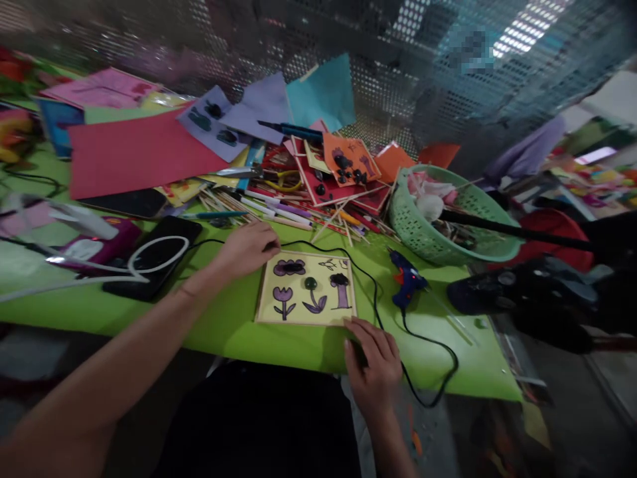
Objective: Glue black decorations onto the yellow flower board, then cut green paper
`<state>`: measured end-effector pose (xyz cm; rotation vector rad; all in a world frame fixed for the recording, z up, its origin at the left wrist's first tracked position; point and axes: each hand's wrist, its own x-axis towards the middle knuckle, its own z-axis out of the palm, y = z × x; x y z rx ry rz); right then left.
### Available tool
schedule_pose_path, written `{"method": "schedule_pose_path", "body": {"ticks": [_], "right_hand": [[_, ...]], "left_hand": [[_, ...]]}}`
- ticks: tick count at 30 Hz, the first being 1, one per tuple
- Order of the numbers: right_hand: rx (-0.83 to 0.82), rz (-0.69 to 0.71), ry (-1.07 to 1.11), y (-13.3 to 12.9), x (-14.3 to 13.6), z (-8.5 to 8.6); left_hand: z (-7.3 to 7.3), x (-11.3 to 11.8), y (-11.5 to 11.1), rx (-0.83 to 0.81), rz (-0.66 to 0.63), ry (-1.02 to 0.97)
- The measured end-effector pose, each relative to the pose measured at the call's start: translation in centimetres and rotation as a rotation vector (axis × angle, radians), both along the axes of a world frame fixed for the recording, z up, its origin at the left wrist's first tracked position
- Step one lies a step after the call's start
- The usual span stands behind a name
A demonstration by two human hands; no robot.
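Lengthwise, the yellow card (300,289) runs left to right, drawn tulip (283,294) pointing forward.

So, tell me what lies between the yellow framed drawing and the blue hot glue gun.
A thin black cord runs between them across the green tabletop, as the head view shows.

From the middle of the view, a black phone (158,255) lies at nine o'clock, a white cable looped over it; a large red sheet (137,156) spreads at ten; a lilac sheet (261,107) stands at eleven, with yellow-handled scissors (256,172) nearer in; a teal sheet (326,93) leans at twelve; an orange card (341,146) bearing black pieces sits at one; a green perforated basket (423,229) stands near three, cluttered inside.
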<state>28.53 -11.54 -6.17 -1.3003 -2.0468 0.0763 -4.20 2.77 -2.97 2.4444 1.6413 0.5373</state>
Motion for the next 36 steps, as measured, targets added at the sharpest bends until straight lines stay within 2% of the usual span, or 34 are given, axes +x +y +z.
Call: {"method": "schedule_pose_path", "body": {"ticks": [5,7,9,13,16,23,31,36], "right_hand": [[0.038,0.027,-0.023,0.1,0.3,-0.5],[0.045,0.043,-0.036,0.2,0.3,-0.6],[0.040,0.049,-0.045,0.2,0.3,-0.5],[0.042,0.042,-0.034,0.2,0.3,-0.4],[0.032,0.050,-0.032,0.1,0.4,-0.4],[0.034,0.056,-0.021,0.1,0.6,-0.7],[0.037,0.073,0.006,0.1,0.5,-0.2],[0.025,0.075,0.026,-0.1,0.5,-0.2]], "left_hand": [[0.2,0.2,-0.5,-0.021,-0.026,-0.050],[0.5,0.0,-0.6,-0.021,0.007,-0.064],[0.8,-0.5,-0.7,0.004,0.113,-0.069],[1.3,-2.3,-0.9,0.097,0.417,-0.020],[1.5,-3.5,-1.3,0.111,0.525,0.087],[2.1,-3.3,-1.9,0.124,0.616,0.289],[2.1,-3.1,-1.7,0.032,0.615,0.183],[2.1,-3.0,-1.7,0.103,0.628,0.235]]}}
